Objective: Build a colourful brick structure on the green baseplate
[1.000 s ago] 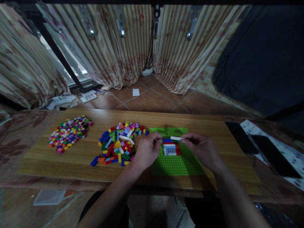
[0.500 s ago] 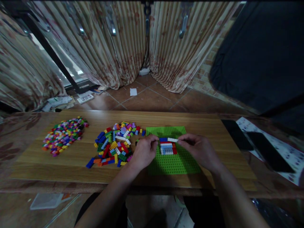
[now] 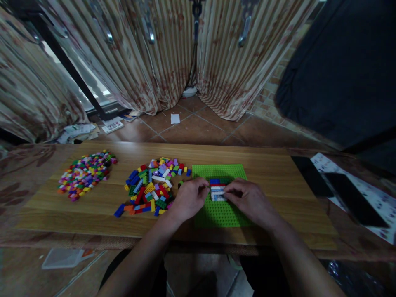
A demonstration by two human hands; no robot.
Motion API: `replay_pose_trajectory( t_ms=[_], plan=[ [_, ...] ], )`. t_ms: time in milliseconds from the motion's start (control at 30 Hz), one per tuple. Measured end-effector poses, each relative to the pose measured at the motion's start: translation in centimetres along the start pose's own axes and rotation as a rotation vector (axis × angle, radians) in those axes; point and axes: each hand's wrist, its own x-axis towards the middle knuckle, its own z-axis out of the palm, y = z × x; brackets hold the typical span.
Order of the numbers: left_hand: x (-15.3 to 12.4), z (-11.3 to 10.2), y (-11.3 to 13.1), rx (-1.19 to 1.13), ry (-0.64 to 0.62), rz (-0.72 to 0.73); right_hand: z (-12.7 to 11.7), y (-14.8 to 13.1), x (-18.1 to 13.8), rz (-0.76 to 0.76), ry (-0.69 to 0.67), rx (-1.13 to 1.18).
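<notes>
A green studded baseplate (image 3: 222,216) carries a small block of stacked toy bricks (image 3: 217,185) in blue, green, red, white and light blue. My right hand (image 3: 249,200) is closed over the right part of that stack, its thumb and fingertips pinching a long white brick (image 3: 218,192) laid across it. The fingers cover the brick's right end. At the stack's left side is my left hand (image 3: 191,199), with thumb and forefinger pressed together close to the bricks. Whatever lies between those fingertips is too small to make out.
Left of the baseplate lies a loose pile of larger mixed bricks (image 3: 145,192). Farther left is a heap of small colourful pieces (image 3: 88,173). Two dark flat panels (image 3: 312,177) and a printed sheet (image 3: 383,220) lie at the right end of the wooden board (image 3: 93,216).
My right hand has moved left and brought the white brick down from above the stack's right side onto it. My left hand stays beside the stack. The view has shifted slightly.
</notes>
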Motion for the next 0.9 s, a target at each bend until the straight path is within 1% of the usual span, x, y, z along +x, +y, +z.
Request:
replay_pose_trajectory(
  t_ms=[167,400,567,667,767,900],
  plan=[
    [-0.1,0.2,0.0,0.013,-0.022,-0.024,0.4,-0.2,0.0,0.022,0.018,-0.049],
    [0.1,0.7,0.2,0.024,0.023,-0.097,0.4,-0.1,0.1,0.055,0.033,-0.084],
    [0.1,1.0,0.3,0.023,0.046,-0.130,0.2,-0.3,0.1,0.068,0.014,0.000],
    [0.2,1.0,0.4,0.001,0.057,-0.162,0.4,-0.2,0.3,0.117,0.016,0.063],
    [0.3,1.0,0.6,-0.026,0.066,-0.196,0.7,0.0,0.6,0.173,0.047,0.117],
    [0.7,1.1,0.7,-0.058,0.070,-0.248,0.7,0.0,1.0,0.239,0.065,0.137]
  ],
)
